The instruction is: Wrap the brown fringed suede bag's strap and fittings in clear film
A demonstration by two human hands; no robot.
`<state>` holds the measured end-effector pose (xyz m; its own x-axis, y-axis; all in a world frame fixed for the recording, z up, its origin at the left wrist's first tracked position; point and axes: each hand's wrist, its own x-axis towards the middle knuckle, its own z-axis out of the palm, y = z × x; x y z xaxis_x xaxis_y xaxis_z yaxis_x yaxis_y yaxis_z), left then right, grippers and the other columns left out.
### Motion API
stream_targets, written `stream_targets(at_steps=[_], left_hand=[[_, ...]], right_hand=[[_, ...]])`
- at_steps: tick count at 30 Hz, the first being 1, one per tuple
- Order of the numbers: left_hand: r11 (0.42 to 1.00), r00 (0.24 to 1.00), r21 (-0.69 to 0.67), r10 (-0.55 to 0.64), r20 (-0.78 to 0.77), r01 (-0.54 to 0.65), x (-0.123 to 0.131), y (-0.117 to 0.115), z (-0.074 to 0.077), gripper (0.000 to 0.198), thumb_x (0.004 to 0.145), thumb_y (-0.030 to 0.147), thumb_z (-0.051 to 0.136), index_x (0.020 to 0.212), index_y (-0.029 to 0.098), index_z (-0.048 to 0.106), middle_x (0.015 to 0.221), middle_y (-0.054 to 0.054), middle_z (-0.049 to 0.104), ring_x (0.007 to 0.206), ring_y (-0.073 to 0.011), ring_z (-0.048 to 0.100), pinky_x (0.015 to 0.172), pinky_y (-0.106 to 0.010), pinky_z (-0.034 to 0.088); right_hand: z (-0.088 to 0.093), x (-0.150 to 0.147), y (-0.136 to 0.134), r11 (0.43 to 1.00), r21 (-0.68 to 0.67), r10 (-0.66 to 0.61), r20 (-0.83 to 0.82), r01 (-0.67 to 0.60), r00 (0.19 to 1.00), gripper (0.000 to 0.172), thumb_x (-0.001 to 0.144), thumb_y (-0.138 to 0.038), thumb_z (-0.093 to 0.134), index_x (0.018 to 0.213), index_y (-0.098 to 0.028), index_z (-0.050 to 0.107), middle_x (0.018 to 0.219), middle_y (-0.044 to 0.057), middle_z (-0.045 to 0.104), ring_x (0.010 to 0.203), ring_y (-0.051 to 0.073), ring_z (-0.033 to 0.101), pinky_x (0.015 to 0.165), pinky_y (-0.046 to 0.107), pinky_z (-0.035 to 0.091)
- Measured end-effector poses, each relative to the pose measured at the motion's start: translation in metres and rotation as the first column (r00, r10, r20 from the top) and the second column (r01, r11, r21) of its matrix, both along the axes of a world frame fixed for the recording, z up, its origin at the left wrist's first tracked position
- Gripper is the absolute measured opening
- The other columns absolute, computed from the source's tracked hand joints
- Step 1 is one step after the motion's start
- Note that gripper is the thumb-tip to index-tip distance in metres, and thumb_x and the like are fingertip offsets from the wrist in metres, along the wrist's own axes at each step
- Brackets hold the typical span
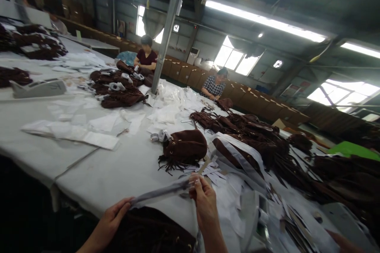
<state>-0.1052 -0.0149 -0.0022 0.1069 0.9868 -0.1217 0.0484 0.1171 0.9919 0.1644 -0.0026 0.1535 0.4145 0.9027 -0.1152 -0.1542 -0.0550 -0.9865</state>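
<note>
Stretched between my two hands is a strap [162,193] that looks covered in a thin whitish wrap. My left hand [114,215] pinches its left end, fingers closed. At the other end, my right hand [203,199] grips it between thumb and fingers. Directly below lies a dark brown bag [157,229] with small metal eyelets, partly cut off by the bottom edge. Farther back on the white table [97,182] stands another brown bag [188,146] with a fringe and wrapped strap parts beside it.
Paper strips [213,172] and a blurred tape dispenser [258,217] lie to the right, near piled brown bags [252,130]. A grey tape dispenser [38,89] sits at left. A metal post [169,31] rises from the table. Two people work across it; another person's hand [344,241] shows lower right.
</note>
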Motion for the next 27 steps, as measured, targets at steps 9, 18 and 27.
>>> stream_targets(at_steps=[9, 18, 27], left_hand=[[0.997, 0.995, 0.024, -0.073, -0.071, 0.075, -0.010, -0.002, 0.011, 0.042, 0.076, 0.055, 0.059, 0.099, 0.023, 0.072, 0.103, -0.005, 0.071, 0.107, -0.0297, 0.058, 0.105, -0.043, 0.037], [0.919, 0.956, 0.262, -0.288, -0.062, 0.294, 0.032, 0.066, 0.160, 0.051, 0.066, 0.042, 0.073, 0.112, 0.021, 0.066, 0.116, -0.009, 0.064, 0.106, -0.0299, 0.056, 0.097, -0.036, 0.039], [0.735, 0.728, 0.202, -0.675, 0.122, 0.647, 0.105, 0.048, 0.168, 0.047, 0.086, 0.055, 0.044, 0.076, 0.013, 0.065, 0.051, 0.003, 0.041, 0.044, -0.0089, 0.029, 0.043, -0.023, 0.020]], right_hand=[[-0.001, 0.004, -0.009, 0.999, -0.001, 0.036, 0.191, -0.037, 0.981, 0.038, 0.068, -0.048, 0.071, 0.085, -0.014, 0.069, 0.060, -0.001, 0.057, 0.050, 0.009, 0.045, 0.047, 0.021, 0.036], [0.027, -0.022, -0.014, 0.996, 0.048, 0.056, 0.369, -0.079, 0.928, 0.030, 0.075, -0.043, 0.065, 0.087, -0.016, 0.070, 0.063, 0.001, 0.062, 0.054, 0.012, 0.049, 0.051, 0.024, 0.042], [0.030, -0.014, -0.021, 0.993, 0.028, 0.115, 0.040, -0.116, 0.993, 0.038, 0.073, -0.052, 0.066, 0.079, -0.013, 0.067, 0.058, 0.002, 0.061, 0.049, 0.010, 0.050, 0.046, 0.023, 0.040]])
